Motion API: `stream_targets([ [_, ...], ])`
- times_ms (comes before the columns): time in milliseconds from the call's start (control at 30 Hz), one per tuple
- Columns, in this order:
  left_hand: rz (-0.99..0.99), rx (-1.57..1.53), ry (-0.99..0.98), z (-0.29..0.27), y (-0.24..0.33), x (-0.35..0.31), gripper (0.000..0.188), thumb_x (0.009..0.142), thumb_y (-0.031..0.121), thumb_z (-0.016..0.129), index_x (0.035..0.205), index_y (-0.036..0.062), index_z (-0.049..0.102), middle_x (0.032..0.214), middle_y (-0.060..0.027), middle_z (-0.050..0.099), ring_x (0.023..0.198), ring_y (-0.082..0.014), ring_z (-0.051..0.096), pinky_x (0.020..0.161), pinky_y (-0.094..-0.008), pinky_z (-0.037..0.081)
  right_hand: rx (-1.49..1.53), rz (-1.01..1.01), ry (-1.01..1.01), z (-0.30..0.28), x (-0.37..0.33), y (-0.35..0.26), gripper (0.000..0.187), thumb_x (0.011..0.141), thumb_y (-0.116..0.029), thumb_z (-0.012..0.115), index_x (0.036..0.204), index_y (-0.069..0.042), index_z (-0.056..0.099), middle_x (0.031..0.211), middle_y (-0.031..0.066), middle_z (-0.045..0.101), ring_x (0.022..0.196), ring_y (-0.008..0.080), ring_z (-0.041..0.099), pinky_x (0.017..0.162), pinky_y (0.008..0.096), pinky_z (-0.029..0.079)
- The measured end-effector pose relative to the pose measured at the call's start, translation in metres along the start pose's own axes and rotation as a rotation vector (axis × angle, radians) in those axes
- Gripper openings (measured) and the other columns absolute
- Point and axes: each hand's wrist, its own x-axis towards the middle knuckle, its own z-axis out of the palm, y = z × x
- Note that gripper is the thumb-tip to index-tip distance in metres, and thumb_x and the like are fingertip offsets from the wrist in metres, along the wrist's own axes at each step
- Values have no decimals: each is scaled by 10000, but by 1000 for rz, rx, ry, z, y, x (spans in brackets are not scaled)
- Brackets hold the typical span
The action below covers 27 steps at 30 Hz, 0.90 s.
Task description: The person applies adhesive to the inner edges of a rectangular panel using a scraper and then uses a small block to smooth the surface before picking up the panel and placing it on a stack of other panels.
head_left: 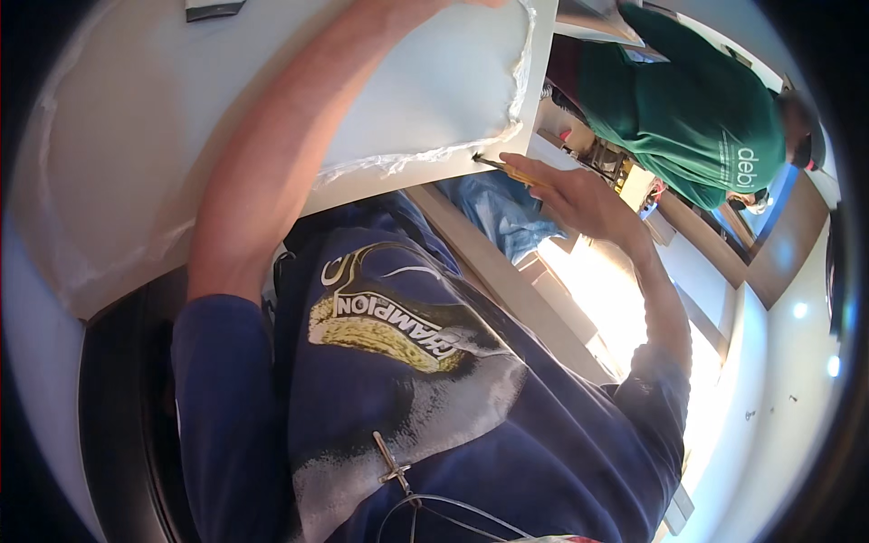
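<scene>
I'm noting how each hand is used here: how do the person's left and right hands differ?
The right hand shows almost whole, while the left hand is mostly cut off by the top edge.
The right hand holds a slim tool, its dark tip by the border of the white panel; whether the left hand holds anything cannot be seen.
Both are bare.

Shows only part of the left hand [466, 3] and a dark-edged object [214, 10], cropped at top; blurs a co-worker's head [797, 127].
</scene>
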Motion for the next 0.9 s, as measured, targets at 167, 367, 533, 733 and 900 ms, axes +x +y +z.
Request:
stream_targets([
  [167, 2, 16, 74, -4, -2, -7, 388, 830, 215, 692, 1153, 0, 676, 1148, -215, 669, 1157, -352, 606, 1014, -496, 424, -377, 145, 296, -6, -34, -42, 612, 962, -99, 642, 1524, -285, 485, 934, 172, 740, 804, 366, 727, 714, 460, 563],
  [367, -9, 11, -71, -12, 1, 3, 423, 833, 210, 686, 1194, -8, 661, 1166, -219, 663, 1170, -344, 601, 1019, -495, 420, -372, 56, 368, 29, -30, -27, 595, 980, -143, 650, 1520, -322, 475, 775, 164, 683, 705, 352, 685, 655, 473, 544],
  [533, -5, 58, -20, -5, 0, -3, 437, 848, 229, 694, 1212, -9, 652, 1178, -213, 662, 1172, -341, 601, 1016, -493, 420, -198, 47, 395, 44, -24, -26, 573, 979, -135, 643, 1504, -318, 506, 776, 159, 667, 676, 345, 670, 638, 487, 539],
  [733, -9, 77, -80, -9, 2, -1, 460, 873, 256, 700, 1244, -8, 639, 1211, -215, 651, 1198, -340, 586, 1020, -499, 417, -215, 23, 408, 50, -19, -16, 571, 976, -135, 644, 1503, -310, 513, 752, 152, 650, 646, 348, 655, 609, 483, 527],
  [900, -26, 22, -100, -9, 0, 0, 453, 880, 247, 700, 1248, -11, 639, 1221, -218, 648, 1199, -335, 585, 1025, -501, 415, -166, -3, 422, 47, -18, -12, 573, 976, -131, 642, 1505, -307, 509, 729, 156, 635, 635, 353, 646, 601, 491, 516],
])
